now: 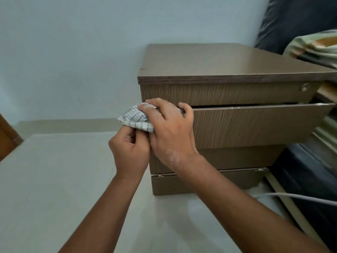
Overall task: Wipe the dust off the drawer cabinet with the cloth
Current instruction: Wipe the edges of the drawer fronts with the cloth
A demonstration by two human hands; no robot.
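Note:
A brown wood-grain drawer cabinet (228, 66) stands on the floor against a pale wall. Its second drawer (255, 123) is pulled slightly out, and the bottom drawer sticks out a little too. A white cloth with a blue check pattern (135, 119) is bunched at the left end of the open drawer's top edge. My right hand (171, 128) lies over the cloth and presses it against the drawer front's left corner. Just below and to the left, my left hand (130, 152) pinches the cloth's lower edge with closed fingers.
A bed with a dark mattress (310, 172) and folded striped bedding (313, 46) is close on the cabinet's right. A grey cable (300, 197) runs across the floor at the right. Pale tiled floor (54, 179) spreads to the left, with a brown door edge (7, 137) at far left.

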